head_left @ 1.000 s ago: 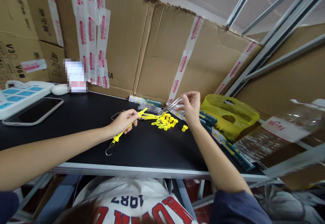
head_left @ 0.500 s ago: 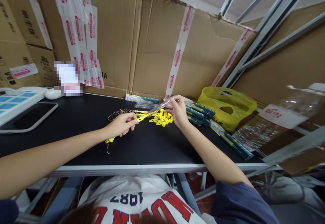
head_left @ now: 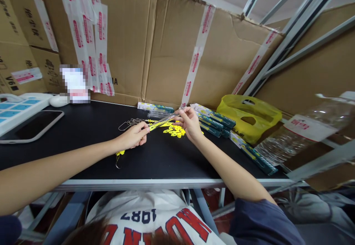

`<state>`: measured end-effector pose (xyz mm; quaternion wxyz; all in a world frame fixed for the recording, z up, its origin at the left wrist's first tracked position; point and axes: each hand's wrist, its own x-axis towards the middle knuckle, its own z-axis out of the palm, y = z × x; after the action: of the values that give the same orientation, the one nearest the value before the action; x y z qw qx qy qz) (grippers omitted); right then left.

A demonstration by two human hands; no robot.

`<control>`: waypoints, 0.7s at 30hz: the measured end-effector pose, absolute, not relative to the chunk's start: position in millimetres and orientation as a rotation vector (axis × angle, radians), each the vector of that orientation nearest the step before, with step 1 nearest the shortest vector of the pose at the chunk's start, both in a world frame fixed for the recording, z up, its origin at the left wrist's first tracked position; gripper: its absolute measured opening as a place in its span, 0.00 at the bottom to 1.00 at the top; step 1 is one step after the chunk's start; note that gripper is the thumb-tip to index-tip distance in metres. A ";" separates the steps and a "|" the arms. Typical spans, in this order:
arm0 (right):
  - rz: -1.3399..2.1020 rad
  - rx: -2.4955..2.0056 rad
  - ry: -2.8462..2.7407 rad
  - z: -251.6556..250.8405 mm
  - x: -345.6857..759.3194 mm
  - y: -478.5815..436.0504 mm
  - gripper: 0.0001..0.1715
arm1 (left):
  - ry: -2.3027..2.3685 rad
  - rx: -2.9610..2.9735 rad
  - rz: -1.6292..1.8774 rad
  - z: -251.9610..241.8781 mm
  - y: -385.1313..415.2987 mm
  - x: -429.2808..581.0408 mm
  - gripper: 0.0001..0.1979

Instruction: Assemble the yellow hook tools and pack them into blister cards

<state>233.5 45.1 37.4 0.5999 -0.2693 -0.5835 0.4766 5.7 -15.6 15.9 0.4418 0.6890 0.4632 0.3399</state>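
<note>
A slim clear plastic tube (head_left: 167, 118) slants up to the right between my hands, above the table. My left hand (head_left: 135, 134) is closed at its lower end, where a yellow plastic strip (head_left: 154, 126) shows inside the tube. The fingers partly hide that end. With thumb and fingers, my right hand (head_left: 189, 122) pinches the upper end. Beneath and behind the tube lies a pile of small yellow plastic pieces (head_left: 174, 131). Thin wire loops (head_left: 130, 123) lie behind my left hand, and a yellow piece with a metal hook (head_left: 118, 160) lies in front of it.
Green-and-white printed boxes (head_left: 212, 121) are stacked right of my right hand, with another box (head_left: 256, 156) nearer the edge. A yellow plastic bag (head_left: 249, 111) and a large clear bottle (head_left: 294, 130) stand farther right. A phone (head_left: 33, 126) lies left on the black table (head_left: 91, 126).
My right hand has moved slightly left, bringing the tube down to my left fingers. The yellow strip that stuck out between them is now mostly inside the tube.
</note>
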 end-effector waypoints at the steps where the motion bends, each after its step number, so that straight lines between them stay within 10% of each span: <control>1: 1.101 -0.624 -1.360 37.5 233.7 45.1 0.24 | 1.155 1.687 0.847 16.4 -16.0 6.4 0.06; 21: 1.119 -0.639 -1.348 40.4 236.5 46.8 0.26 | 0.962 1.828 0.868 14.5 -13.2 1.1 0.14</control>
<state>236.5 46.8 40.4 0.5958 -0.2753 -0.5807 0.4817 1.1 -13.2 14.5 0.4356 0.7344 0.3864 0.3487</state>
